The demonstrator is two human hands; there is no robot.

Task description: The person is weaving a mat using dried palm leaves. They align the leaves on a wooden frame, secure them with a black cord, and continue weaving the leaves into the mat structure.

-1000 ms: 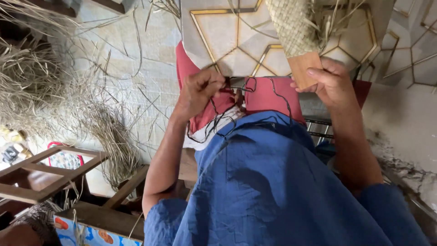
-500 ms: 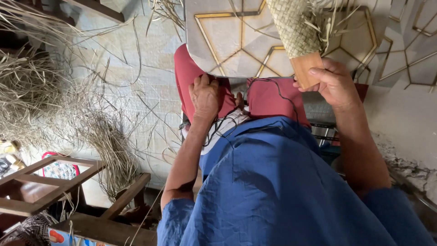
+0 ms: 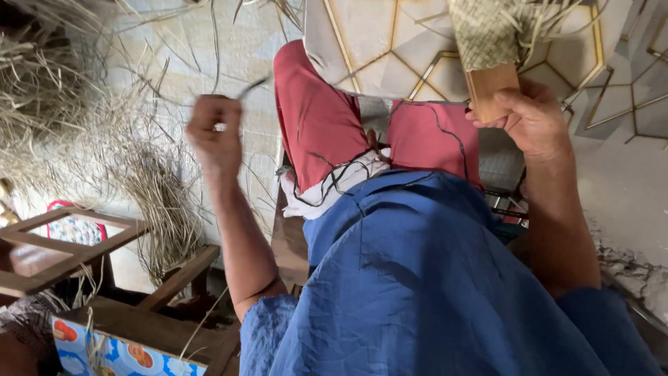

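woven piece (image 3: 487,28): top cut off by upper edge | wood block (image 3: 489,87): lower end hidden behind right hand (image 3: 532,122) | left hand (image 3: 216,132): blurred, thin dark item in fingers too small to tell | straw heap (image 3: 42,90): cut off at left edge

Tiled floor (image 3: 209,49) strewn with straw (image 3: 156,188), wooden furniture (image 3: 62,237).
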